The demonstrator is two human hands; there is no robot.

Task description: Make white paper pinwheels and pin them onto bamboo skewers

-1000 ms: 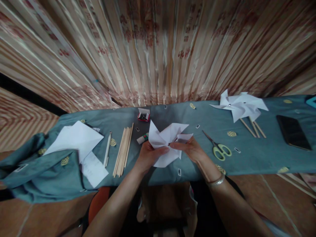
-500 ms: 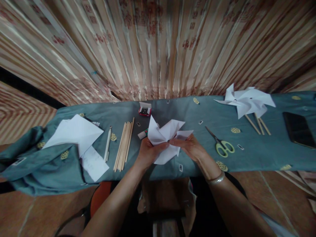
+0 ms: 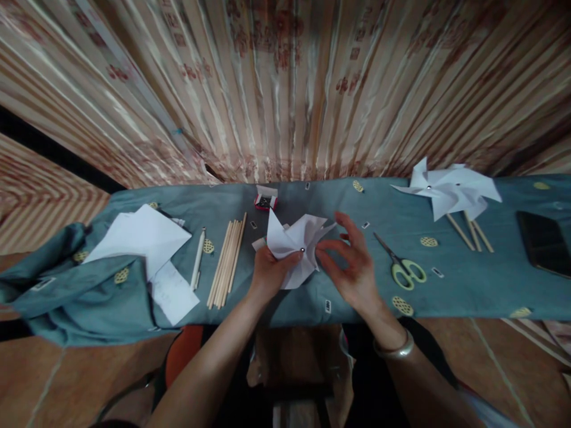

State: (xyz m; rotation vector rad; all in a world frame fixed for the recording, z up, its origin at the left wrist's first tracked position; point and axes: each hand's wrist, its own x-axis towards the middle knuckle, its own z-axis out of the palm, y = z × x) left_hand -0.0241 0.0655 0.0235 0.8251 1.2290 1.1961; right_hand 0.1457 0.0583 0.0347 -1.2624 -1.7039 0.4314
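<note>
Currently | left fingers (image 3: pixel 288 263) pinching one paper pinwheel (image 3: pixel 291 238) (one pin (image 3: pixel 302 250)) | right fingers (image 3: pixel 339 247) spread beside it

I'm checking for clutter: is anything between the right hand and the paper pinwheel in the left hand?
Nothing visible: the right hand has its fingertips close beside the held pinwheel, though contact is unclear. The scissors lie off to the right.

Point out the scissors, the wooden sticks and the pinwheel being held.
Scissors (image 3: pixel 397 260), head view: pivot.
Wooden sticks (image 3: pixel 224 261), head view: middle of the bundle.
Held pinwheel (image 3: pixel 297 237), head view: paper above its center.
</note>
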